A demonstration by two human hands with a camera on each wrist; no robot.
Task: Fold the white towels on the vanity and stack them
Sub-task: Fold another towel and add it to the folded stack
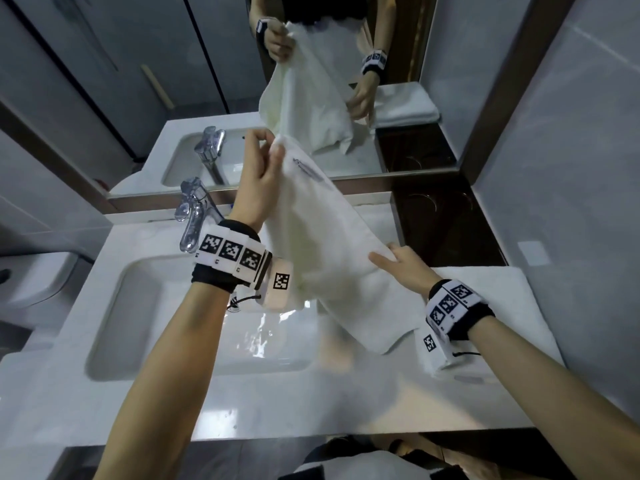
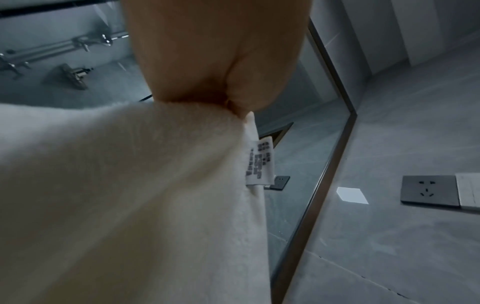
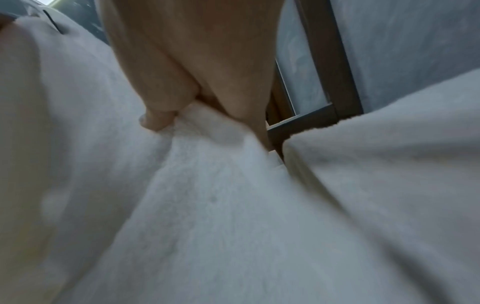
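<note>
A white towel (image 1: 322, 244) hangs stretched in the air above the vanity (image 1: 242, 403), slanting from upper left to lower right. My left hand (image 1: 268, 152) pinches its top corner high up in front of the mirror; the left wrist view shows the towel (image 2: 130, 195) gathered under my fingers beside its care label (image 2: 260, 162). My right hand (image 1: 394, 259) grips the towel's right edge lower down, and in the right wrist view my right hand (image 3: 182, 111) bunches the cloth (image 3: 221, 205). A folded white towel (image 1: 498, 306) lies flat on the counter under my right wrist.
The sink basin (image 1: 207, 327) lies below the hanging towel, with a chrome faucet (image 1: 194, 216) behind it. The mirror (image 1: 311, 81) repeats the scene. A dark shelf (image 1: 446, 223) stands at the back right, and a wall socket (image 2: 430, 191) shows in the left wrist view.
</note>
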